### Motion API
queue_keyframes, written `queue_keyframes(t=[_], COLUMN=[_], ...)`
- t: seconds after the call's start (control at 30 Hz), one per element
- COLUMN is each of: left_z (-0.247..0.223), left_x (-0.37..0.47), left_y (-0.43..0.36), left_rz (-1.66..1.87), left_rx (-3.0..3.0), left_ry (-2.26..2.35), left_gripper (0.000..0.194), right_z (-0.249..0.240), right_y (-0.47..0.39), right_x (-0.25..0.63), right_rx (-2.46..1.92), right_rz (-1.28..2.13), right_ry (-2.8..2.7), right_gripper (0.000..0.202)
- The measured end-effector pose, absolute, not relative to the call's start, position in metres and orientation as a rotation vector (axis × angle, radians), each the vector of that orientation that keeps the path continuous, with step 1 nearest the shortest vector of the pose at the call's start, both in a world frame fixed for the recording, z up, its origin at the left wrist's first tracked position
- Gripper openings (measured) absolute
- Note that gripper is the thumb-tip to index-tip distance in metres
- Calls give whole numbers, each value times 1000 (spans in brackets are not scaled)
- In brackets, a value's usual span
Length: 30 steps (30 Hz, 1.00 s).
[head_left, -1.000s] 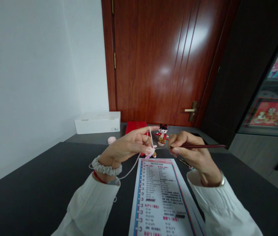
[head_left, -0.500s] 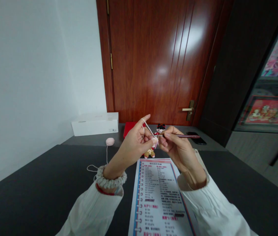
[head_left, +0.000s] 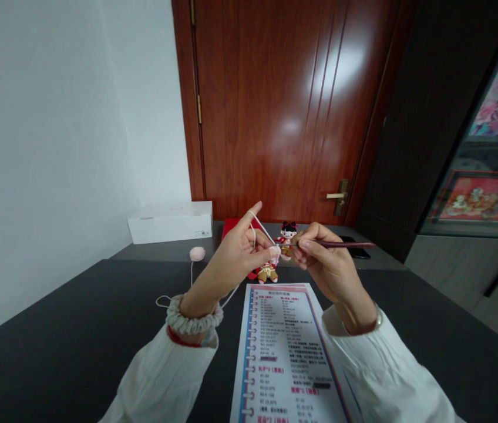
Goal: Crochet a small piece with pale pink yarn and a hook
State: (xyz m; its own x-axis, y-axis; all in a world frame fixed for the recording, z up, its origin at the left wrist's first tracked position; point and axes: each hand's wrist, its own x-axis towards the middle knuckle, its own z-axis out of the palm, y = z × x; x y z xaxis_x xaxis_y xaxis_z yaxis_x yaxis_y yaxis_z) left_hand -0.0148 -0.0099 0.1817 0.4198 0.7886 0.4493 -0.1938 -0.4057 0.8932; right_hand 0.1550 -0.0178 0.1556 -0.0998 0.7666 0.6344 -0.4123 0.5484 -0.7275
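My left hand (head_left: 235, 252) pinches a small pale pink crochet piece (head_left: 275, 253) between thumb and fingers, with the index finger raised and white-pink yarn (head_left: 263, 227) looped over it. My right hand (head_left: 330, 264) grips a crochet hook (head_left: 346, 244) with a dark red handle; its metal tip meets the top of the piece. From a pale pink yarn ball (head_left: 197, 254) at the left, a strand runs down toward my left wrist. Below my hands lies a printed pattern sheet (head_left: 290, 346) with Chinese text.
Behind my hands stands a small doll (head_left: 288, 232) with black hair buns; another figure (head_left: 268, 273) is partly hidden. Farther back are a red box (head_left: 230, 225), a long white box (head_left: 170, 223) and a dark phone (head_left: 359, 252) on the black table (head_left: 77, 329).
My right hand and the hook have shifted right, away from my left hand. My left hand has moved slightly left, and more of the dolls shows between them.
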Motion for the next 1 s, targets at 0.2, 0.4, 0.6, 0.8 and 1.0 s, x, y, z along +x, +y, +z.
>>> queue_keyframes(t=[0.2, 0.4, 0.6, 0.8, 1.0], left_z=[180, 179, 179, 178, 177], left_x=[-17, -15, -14, -17, -17], left_y=[-9, -6, -6, -3, -1], left_rz=[1153, 1163, 1160, 1148, 1175], left_rx=[1643, 1622, 1651, 1690, 1704], left_ry=[480, 502, 520, 537, 564], left_gripper=[100, 96, 93, 93, 93], right_z=[154, 152, 154, 155, 154], right_y=[-17, -15, -16, -16, -17], right_x=[155, 153, 155, 162, 168], right_rx=[-354, -333, -351, -336, -388], right_rz=[1044, 1069, 1014, 970, 805], right_ry=[-1337, -1328, -1357, -1446, -1526], right_gripper=[17, 17, 15, 15, 13])
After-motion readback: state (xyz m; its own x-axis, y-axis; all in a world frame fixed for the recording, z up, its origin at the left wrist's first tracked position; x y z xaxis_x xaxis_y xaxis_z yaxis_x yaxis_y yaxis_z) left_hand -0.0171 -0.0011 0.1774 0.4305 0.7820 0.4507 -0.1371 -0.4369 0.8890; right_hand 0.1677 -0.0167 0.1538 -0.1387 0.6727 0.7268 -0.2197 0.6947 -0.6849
